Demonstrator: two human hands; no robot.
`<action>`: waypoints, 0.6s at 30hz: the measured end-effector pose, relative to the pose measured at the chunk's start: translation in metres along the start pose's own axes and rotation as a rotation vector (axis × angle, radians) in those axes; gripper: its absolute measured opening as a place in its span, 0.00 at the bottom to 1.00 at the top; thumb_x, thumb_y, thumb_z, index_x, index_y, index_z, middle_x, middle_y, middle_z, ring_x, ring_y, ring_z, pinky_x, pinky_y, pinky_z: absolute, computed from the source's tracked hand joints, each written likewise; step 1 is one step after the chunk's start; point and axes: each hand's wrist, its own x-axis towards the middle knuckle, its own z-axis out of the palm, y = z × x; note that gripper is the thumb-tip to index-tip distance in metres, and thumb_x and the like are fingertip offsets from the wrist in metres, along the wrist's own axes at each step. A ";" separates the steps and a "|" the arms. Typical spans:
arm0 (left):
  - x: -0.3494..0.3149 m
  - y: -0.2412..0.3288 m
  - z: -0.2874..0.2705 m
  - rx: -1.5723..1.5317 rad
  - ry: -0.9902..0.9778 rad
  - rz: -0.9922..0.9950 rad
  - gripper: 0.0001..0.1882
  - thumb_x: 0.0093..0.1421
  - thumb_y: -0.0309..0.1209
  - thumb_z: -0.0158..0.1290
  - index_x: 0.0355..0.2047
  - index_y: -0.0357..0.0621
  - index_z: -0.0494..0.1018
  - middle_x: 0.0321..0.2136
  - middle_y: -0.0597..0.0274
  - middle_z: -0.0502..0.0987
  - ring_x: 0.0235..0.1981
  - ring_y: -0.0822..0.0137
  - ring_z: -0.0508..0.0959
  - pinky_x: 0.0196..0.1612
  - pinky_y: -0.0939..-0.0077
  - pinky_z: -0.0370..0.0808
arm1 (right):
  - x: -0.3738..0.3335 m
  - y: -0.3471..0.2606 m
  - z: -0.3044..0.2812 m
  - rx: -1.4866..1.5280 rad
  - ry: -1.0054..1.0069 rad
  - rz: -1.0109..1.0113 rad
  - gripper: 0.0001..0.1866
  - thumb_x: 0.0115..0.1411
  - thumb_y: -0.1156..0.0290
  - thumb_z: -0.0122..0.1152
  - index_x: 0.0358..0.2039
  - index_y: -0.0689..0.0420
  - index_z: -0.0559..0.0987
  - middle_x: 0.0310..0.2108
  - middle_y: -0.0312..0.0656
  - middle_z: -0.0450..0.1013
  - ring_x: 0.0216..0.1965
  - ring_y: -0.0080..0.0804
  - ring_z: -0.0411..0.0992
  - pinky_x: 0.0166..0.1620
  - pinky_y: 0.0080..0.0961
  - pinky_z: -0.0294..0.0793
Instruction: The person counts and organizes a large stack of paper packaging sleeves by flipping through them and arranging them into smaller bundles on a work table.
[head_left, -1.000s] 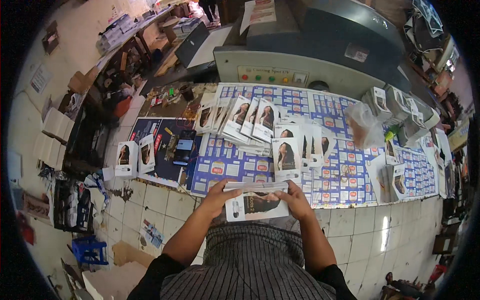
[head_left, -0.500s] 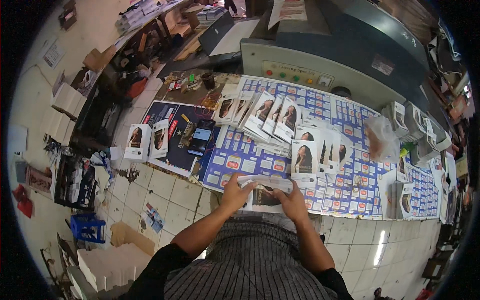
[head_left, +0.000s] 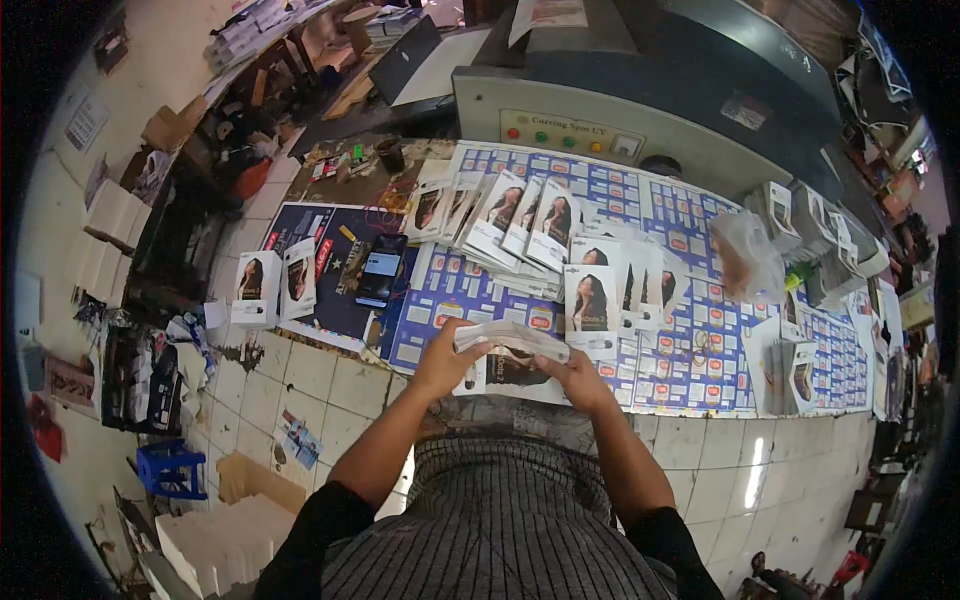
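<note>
Close to my body, at the table's front edge, I hold a bundle of printed cards [head_left: 515, 374], white with a dark-haired portrait. My left hand [head_left: 440, 366] grips its left end and my right hand [head_left: 580, 380] its right end, thumbs on top and fingers mostly hidden underneath. The far edge of the bundle bows upward between my hands, showing many thin layers. Just beyond my right hand lies a pile of matching cards [head_left: 592, 300]. Further back, a larger fanned pile of them [head_left: 510, 222] leans in overlapping bundles.
Blue printed sheets [head_left: 455, 285] cover the table. A phone [head_left: 381, 270] and two card stacks [head_left: 258, 283] lie left. To the right are a clear plastic bag [head_left: 748, 255] and more stacks [head_left: 795, 372]. A grey machine [head_left: 560, 110] stands behind; a blue stool [head_left: 170, 468] is on the floor.
The bundle's far edge now arches up between my hands, where it was flatter before. Both hands still grip its ends. The whole view has shifted slightly.
</note>
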 end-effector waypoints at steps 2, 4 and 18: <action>0.004 0.007 0.000 -0.123 0.007 0.147 0.24 0.58 0.37 0.61 0.49 0.39 0.65 0.36 0.55 0.79 0.35 0.66 0.80 0.35 0.70 0.76 | -0.001 -0.004 0.003 -0.083 0.063 -0.139 0.30 0.63 0.62 0.60 0.62 0.63 0.65 0.50 0.46 0.74 0.50 0.30 0.71 0.52 0.25 0.69; 0.005 0.000 -0.002 -0.216 -0.038 -0.035 0.25 0.56 0.31 0.63 0.50 0.40 0.65 0.46 0.52 0.75 0.45 0.63 0.77 0.45 0.68 0.75 | 0.008 0.011 0.007 -0.062 0.090 -0.258 0.31 0.63 0.67 0.60 0.64 0.61 0.62 0.53 0.45 0.71 0.54 0.30 0.68 0.57 0.26 0.65; -0.012 -0.075 0.015 -0.275 -0.016 0.001 0.47 0.51 0.23 0.64 0.66 0.40 0.49 0.55 0.51 0.69 0.57 0.59 0.69 0.58 0.66 0.68 | 0.016 0.035 0.013 -0.054 0.188 -0.268 0.48 0.54 0.82 0.60 0.70 0.53 0.45 0.61 0.49 0.63 0.60 0.34 0.62 0.59 0.26 0.62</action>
